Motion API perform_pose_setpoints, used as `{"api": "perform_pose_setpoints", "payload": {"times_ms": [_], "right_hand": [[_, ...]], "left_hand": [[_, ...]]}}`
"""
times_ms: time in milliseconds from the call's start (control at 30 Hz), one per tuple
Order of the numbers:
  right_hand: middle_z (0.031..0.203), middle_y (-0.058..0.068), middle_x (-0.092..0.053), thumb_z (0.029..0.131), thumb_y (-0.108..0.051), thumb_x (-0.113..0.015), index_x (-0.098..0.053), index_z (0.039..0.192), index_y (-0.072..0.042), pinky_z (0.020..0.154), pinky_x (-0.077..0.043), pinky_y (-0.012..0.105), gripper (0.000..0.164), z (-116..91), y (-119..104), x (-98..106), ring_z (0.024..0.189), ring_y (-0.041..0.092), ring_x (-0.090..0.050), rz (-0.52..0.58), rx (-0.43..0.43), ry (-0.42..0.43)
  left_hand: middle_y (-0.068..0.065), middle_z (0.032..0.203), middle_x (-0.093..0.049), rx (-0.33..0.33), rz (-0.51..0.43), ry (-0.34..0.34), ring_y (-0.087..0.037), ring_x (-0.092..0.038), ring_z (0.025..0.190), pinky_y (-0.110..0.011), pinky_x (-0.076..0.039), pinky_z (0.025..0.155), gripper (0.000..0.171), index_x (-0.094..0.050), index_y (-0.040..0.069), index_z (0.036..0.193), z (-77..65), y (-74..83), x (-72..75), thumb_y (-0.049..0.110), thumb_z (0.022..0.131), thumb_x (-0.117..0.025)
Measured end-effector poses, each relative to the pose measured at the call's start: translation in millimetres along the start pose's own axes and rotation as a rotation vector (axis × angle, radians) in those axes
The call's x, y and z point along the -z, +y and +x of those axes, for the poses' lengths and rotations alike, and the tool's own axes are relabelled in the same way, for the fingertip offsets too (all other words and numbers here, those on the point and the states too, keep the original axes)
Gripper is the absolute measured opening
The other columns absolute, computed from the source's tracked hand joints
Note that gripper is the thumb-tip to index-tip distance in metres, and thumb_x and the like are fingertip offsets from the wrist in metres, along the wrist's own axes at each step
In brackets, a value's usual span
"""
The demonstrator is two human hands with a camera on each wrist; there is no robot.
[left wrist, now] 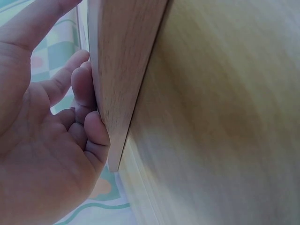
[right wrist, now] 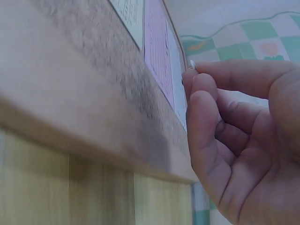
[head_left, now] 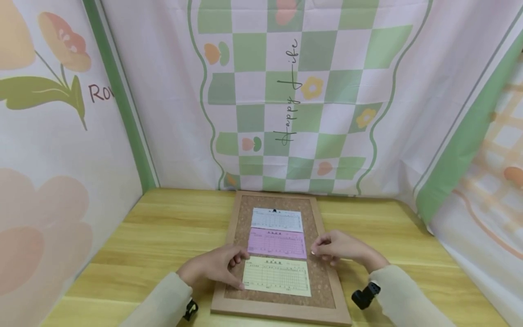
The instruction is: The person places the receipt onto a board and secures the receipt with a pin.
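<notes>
A wood-framed cork board [head_left: 320,281] lies on the table with three printed slips on it. The blue slip [head_left: 277,220] is at the far end, with a small black piece at its top edge. Below it comes the pink slip [head_left: 277,243], and nearest is the yellow slip [head_left: 278,277]. My left hand [head_left: 216,265] has thumb and forefinger spread along the yellow slip's left edge, the other fingers bent by the frame's side [left wrist: 124,70]. Over the board's right side, my right hand [head_left: 337,247] pinches a small white tack-like piece [right wrist: 192,64] between thumb and forefinger.
The yellowish wooden table [head_left: 163,236] extends on both sides of the board. A curtain with green checks [head_left: 255,52] hangs right behind the table's far edge, and printed cloth [head_left: 61,150] closes off the left side. A black strap device [head_left: 365,296] sits at the right wrist.
</notes>
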State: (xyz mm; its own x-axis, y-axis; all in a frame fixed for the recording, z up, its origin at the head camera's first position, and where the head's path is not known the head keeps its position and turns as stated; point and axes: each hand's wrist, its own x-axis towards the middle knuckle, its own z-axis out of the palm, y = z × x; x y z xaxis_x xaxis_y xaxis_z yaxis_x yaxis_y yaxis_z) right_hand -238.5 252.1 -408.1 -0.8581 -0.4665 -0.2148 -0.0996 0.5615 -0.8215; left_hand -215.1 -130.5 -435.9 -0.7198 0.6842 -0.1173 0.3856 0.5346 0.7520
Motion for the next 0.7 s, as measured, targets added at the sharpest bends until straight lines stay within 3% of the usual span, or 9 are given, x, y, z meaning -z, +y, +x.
{"api": "perform_pose_setpoints", "payload": {"times_ms": [367, 700], "right_hand": [[0.066, 0.003, -0.056, 0.095, -0.021, -0.070, -0.071, 0.098, -0.002, 0.049, -0.041, 0.023, 0.020, 19, -6, -16, 0.054, 0.011, -0.046, 0.039, 0.005, -0.069], [0.067, 0.003, -0.060, 0.095, -0.018, -0.068, -0.074, 0.098, -0.006, 0.047, -0.039, 0.024, 0.014, 33, -14, -29, 0.053, 0.011, -0.046, 0.007, 0.023, -0.106]], "left_hand": [[-0.001, 0.105, -0.049, -0.005, 0.040, 0.008, -0.014, -0.047, 0.092, -0.028, -0.044, 0.082, 0.066, -0.054, 0.006, 0.131, 0.4, 0.2, -1.0, 0.027, 0.078, -0.089], [-0.001, 0.106, -0.048, -0.007, 0.047, 0.007, -0.014, -0.046, 0.094, -0.028, -0.044, 0.084, 0.066, -0.054, 0.007, 0.130, 0.6, 0.8, -1.8, 0.027, 0.078, -0.089]]}}
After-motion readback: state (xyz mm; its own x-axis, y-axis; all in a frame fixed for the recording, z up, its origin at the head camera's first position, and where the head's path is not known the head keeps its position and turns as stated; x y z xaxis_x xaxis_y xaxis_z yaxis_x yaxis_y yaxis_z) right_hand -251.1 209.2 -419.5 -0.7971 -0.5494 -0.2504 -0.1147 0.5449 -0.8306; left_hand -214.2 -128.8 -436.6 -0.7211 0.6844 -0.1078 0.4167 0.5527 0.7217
